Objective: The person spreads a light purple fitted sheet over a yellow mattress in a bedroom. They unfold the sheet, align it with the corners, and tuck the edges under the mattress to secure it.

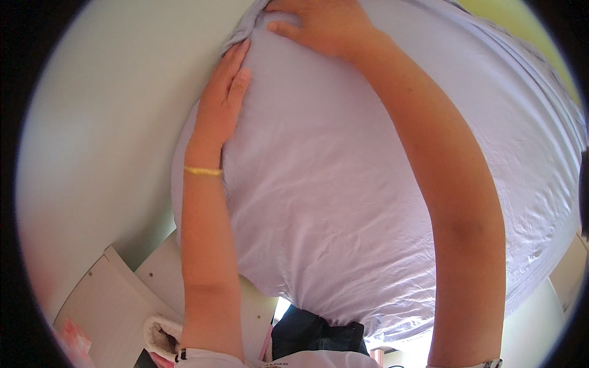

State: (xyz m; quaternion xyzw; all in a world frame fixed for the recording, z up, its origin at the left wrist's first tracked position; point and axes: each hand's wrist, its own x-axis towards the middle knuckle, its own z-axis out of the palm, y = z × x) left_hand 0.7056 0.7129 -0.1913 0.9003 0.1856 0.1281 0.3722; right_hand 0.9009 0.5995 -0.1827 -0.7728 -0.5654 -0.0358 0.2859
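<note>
A pale lavender fitted sheet [322, 175] covers a mattress that fills most of the view, with wrinkles fanning out towards its near edge. My left hand [223, 94], with a yellow band at the wrist, lies along the sheet's left edge beside the wall, its fingertips at a bunched fold [244, 30]. Further up, my right hand [322, 23] rests on the sheet near the same fold, thumb apart. Its other fingertips reach the fabric at the edge; whether they pinch it is unclear.
A pale wall [106, 106] runs along the left side of the mattress. At the lower left are light wooden panels [115, 294] with screws and a fleece-lined item [158, 329]. Another light wooden surface [570, 271] shows at the right rim. A yellow-green area [515, 23] lies at the upper right.
</note>
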